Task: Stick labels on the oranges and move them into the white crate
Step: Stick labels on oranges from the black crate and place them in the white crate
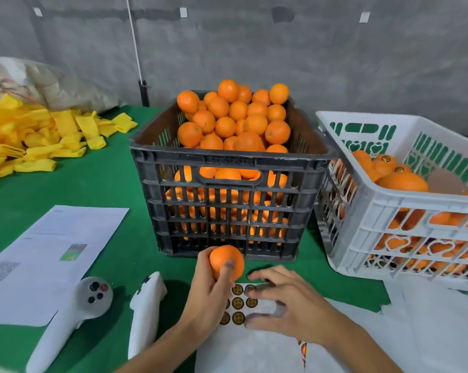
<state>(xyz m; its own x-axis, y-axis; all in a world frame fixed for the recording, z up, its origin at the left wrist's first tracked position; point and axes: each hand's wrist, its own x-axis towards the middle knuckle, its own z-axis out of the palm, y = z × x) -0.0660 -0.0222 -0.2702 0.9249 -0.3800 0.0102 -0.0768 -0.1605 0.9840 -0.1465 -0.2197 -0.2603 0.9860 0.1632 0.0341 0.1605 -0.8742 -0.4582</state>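
Item: labelling station on a green desk (114,189).

Left hand (208,297): grip clamped on one orange (224,261), held up just in front of the black crate (227,200); no label shows on its visible face.

Right hand (286,305): lies over the sticker sheet (241,305), fingertips (251,292) at the top row of round labels. Whether its grip already pinches a label cannot be told; the fingers are blurred.

Black crate: heaped with unlabelled oranges, centre of desk.

White crate (389,200): right of the black one, close beside it, partly filled; several oranges in it carry dark round labels.

Also present: printed paper (52,251), two white controllers (93,294), yellow foam sleeves (39,138).

Step in hand, by judgement: peeling a label off the sheet for the held orange.

Next move calls for: lifting one label cleanly by its edge, pressing it flat onto the bare peel, then carrying the orange rightward over the white crate's rim and setting it on the pile.
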